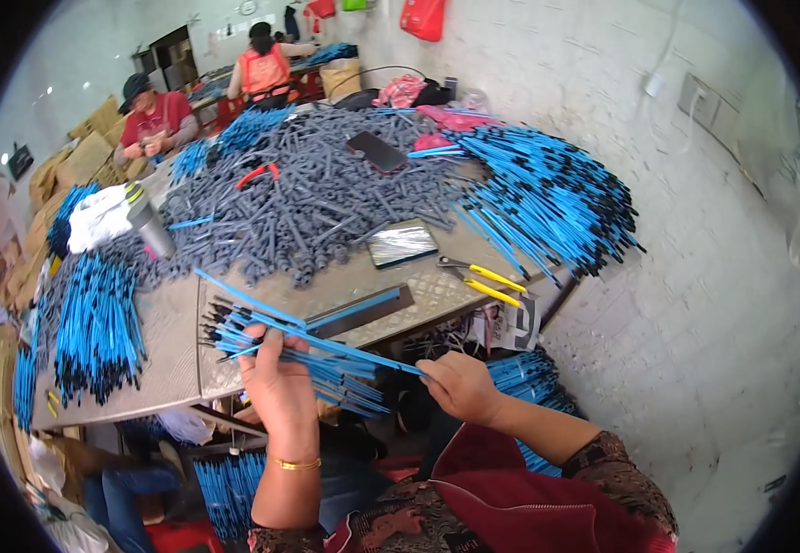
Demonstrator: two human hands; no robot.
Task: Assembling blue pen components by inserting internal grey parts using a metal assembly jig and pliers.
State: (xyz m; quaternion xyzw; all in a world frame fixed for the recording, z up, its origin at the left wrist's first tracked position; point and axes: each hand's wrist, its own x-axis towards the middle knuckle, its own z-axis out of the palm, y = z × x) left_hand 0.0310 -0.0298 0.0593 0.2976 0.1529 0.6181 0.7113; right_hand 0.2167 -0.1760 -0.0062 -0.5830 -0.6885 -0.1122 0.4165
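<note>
My left hand point(277, 378) is closed around a loose bundle of thin blue tubes point(343, 380), whose black-capped ends stick out past the thumb on the left. Between the fingertips of my right hand point(462, 387) is the end of a single blue tube point(370, 356), which runs back across to my left hand. Behind the bundle, on the table edge, lies a dark flat strip point(349, 316) with a blue tube resting along it. Another blue tube point(248, 295) slants up to the left, beyond my left hand.
A wide heap of grey plastic parts point(317, 194) covers the table point(165, 341). Piles of blue tubes point(547, 194) flank it. Yellow-handled pliers point(485, 279), a foil-topped box point(402, 243), a phone point(377, 151) and a steel flask point(148, 224) lie around. Two people point(156, 120) sit farther back.
</note>
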